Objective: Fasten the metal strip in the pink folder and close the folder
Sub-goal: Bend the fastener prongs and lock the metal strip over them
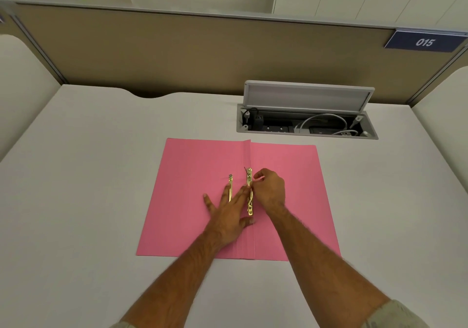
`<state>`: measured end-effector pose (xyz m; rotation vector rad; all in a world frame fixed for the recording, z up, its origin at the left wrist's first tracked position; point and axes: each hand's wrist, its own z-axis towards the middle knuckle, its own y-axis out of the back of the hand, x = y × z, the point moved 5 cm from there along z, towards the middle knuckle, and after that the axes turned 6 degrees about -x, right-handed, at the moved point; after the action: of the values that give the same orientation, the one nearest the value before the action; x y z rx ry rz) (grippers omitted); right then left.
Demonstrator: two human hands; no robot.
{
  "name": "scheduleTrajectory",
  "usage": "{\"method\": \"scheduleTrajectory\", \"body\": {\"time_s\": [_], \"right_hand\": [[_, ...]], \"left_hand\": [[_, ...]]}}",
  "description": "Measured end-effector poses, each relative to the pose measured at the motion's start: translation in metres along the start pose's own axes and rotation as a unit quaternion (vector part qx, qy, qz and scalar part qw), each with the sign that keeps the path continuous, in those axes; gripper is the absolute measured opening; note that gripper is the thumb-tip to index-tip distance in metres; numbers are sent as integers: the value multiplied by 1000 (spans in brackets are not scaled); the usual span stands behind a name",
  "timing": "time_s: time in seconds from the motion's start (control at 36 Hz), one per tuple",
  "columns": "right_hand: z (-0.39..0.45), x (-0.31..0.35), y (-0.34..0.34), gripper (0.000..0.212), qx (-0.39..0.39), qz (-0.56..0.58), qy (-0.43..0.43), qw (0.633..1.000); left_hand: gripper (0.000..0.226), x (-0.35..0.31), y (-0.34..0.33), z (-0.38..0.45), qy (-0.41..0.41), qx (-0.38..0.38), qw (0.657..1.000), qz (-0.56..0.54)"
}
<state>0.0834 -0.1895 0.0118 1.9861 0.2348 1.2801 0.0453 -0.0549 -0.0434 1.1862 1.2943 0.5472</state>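
The pink folder (192, 165) lies open and flat on the white desk, its spine fold running up the middle. A gold metal fastener strip (249, 178) sits along the spine, with a thin prong sticking up near its top end. A second gold strip (230, 184) lies just to its left on the left flap. My left hand (228, 213) rests flat on the folder with fingers spread, covering the lower part of the left strip and touching the spine strip. My right hand (269, 191) is curled beside the spine strip, its fingertips pinching at the strip's upper half.
An open cable box (306, 122) with its lid raised, plugs and white cables inside, is set into the desk behind the folder's right side. A tan partition (202, 56) with a blue "015" label (424, 42) stands at the back. White side panels flank the desk.
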Motion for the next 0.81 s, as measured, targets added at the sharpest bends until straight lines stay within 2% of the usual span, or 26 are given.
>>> {"method": "scheduleTrajectory", "body": {"time_s": [0.14, 0.33, 0.5, 0.72, 0.81], "right_hand": [[10, 12, -5, 35, 34, -14, 86, 996], [18, 17, -8, 22, 43, -58, 149, 986], [31, 11, -5, 10, 26, -48, 140, 989], [44, 8, -8, 11, 46, -47, 116, 991], [47, 7, -6, 3, 41, -42, 108, 992]], "left_hand": [[90, 0, -3, 3, -16, 11, 1000, 21], [86, -1, -3, 5, -11, 20, 999, 35], [84, -1, -2, 4, -6, 32, 999, 35], [84, -3, 2, 3, -2, 51, 998, 38], [83, -5, 2, 2, -4, 54, 998, 43]]}}
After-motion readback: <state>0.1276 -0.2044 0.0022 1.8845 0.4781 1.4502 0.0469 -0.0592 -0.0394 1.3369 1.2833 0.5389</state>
